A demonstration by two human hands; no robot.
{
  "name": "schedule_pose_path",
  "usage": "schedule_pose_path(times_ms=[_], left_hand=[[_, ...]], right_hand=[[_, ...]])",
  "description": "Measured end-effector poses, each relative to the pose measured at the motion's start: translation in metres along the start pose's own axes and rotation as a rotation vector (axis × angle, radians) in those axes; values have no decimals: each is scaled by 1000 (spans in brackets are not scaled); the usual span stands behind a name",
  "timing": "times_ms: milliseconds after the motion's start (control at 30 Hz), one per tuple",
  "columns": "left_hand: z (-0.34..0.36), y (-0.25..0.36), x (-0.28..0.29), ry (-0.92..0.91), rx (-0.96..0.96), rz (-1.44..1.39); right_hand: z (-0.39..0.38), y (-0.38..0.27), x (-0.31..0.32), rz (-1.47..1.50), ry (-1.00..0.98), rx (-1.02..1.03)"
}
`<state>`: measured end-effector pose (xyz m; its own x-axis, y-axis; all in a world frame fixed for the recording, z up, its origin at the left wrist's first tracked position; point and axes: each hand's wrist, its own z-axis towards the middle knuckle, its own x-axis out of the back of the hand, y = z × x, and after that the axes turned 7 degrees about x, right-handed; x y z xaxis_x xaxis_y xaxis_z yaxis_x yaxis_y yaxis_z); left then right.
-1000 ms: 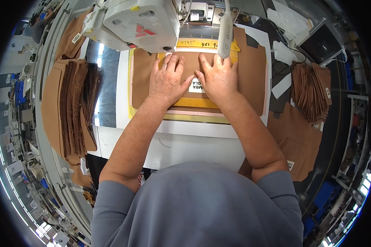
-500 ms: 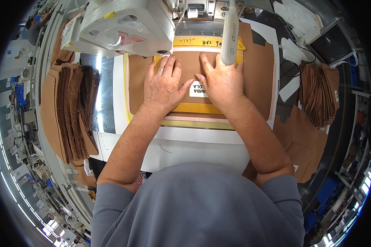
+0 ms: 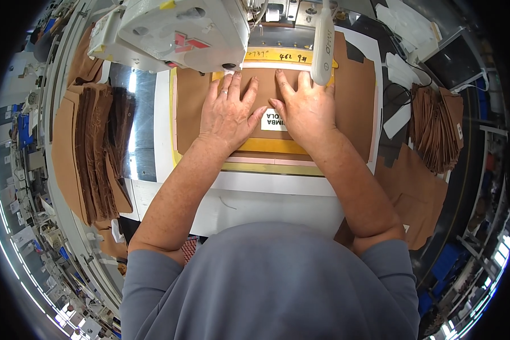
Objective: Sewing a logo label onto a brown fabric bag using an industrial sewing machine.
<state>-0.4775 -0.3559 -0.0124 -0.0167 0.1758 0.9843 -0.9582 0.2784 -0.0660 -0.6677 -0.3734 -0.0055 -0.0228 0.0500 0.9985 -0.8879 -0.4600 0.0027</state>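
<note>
While the right hand [image 3: 311, 116] keeps almost the same pose, the left hand [image 3: 226, 116] has changed a little: its index finger now stands farther from its middle finger than half a second ago. Because the whole view has also shifted slightly, I cannot tell whether the white machine head [image 3: 170, 37], just beyond the left fingertips, moved by itself. For the work, I judge that this is only a small adjustment of the press, and that the brown fabric [image 3: 263, 88] is still being held flat.

Both hands, two in number, lie palm down with fingers spread, and neither grips anything. The fabric is under and between them; I cannot tell if it is one layer or several. One white label [image 3: 273, 120] lies between the thumbs, beside the right one. Two yellow strips are visible: an upper strip [image 3: 277, 54] beyond the fingertips and a lower strip [image 3: 275, 146] nearer the wrists. One white oblong device [image 3: 322, 54] hangs above the right fingers and hides some of them.

Well to the left of the left hand is one bundle of brown pieces [image 3: 90, 153]; to the right of the right hand is one fanned bundle [image 3: 436, 127]. Their pieces are too close together for counting.
</note>
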Motion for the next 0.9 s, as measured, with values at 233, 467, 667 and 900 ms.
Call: schedule_pose_path(times_ms=[233, 467, 667, 900], left_hand=[[0, -8, 0, -9, -12, 37], [-2, -16, 4, -38, -16, 115], [-3, -24, 6, -61, -13, 125], [0, -29, 10, -115, -13, 178]], right_hand=[[6, -6, 4, 4, -120, -19], [12, -12, 6, 33, -148, -13], [13, -18, -7, -52, 32, 20], [16, -26, -9, -76, 37, 22]])
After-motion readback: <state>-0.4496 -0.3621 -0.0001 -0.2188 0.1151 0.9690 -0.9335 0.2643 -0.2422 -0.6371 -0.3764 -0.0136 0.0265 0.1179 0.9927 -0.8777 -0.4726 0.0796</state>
